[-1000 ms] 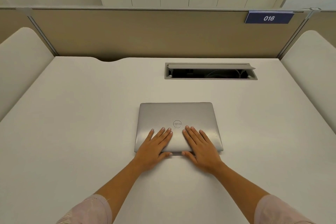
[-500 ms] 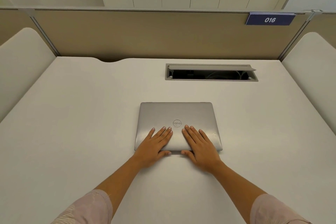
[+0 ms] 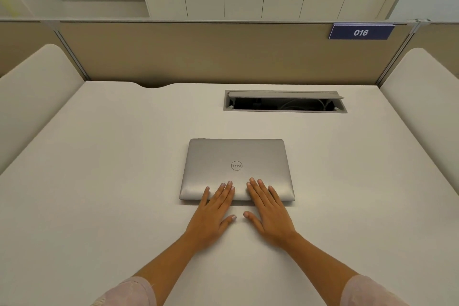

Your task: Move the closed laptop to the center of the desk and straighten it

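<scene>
While both hands lay flat, the closed silver Dell laptop (image 3: 237,169) sat about midway between the left and right edges of the white desk (image 3: 99,181), somewhat nearer the front edge than the back, well clear of the open cable hatch (image 3: 285,102) toward the back edge. Its sides ran parallel to the desk's back edge as far as the wide-angle view allowed; looked square.

Left hand (image 3: 213,213): fingers extended and close together, gripping nothing, only the fingertips (image 3: 229,184) over the lid's near edge, palm and thumb over bare desk. Right hand (image 3: 269,213): same pose, mirrored, fingertips (image 3: 252,180) on the lid near the front edge, nothing held. Whether the palms pressed the desk or hovered just above it, I couldn't tell.

Judgement: placement essentially done, step in hand was the final trim and release. To do it well:
- light, even downward pressure from both sets of fingertips, so any nudge translates instead of rotating
- check the far edge against the cable hatch frame for parallelism
- lift straight up off the lid; dragging back would pull the near edge toward the front of the desk and skew it.

Lid is smooth metal on smooth laminate, so it should slide easily. Small inputs only.
</scene>
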Tool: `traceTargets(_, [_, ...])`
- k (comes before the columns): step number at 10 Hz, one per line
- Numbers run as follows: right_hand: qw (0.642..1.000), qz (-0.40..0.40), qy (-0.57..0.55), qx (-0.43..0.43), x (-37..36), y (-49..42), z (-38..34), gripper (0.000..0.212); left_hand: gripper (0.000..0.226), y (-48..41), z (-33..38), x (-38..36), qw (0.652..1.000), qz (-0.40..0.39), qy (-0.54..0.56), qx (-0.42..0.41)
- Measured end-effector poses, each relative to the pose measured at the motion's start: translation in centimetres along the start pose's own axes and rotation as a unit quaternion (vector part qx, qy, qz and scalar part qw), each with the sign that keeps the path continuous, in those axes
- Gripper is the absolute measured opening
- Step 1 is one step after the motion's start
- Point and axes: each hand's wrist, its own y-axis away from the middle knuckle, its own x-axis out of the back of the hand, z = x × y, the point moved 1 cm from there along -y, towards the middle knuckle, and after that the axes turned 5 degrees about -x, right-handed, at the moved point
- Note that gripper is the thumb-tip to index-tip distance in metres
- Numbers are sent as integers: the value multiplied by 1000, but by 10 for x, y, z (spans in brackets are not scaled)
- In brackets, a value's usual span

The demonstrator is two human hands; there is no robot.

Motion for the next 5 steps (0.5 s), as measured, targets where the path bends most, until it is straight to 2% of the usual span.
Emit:
traceTargets(3, [996, -53, -20, 74, 1, 39, -9, 74, 72, 28, 34, -5, 999, -9, 41, -1])
traceTargets(5, [992, -101, -31, 76, -1, 51, -9, 76, 73, 41, 41, -9, 997, -20, 76, 7])
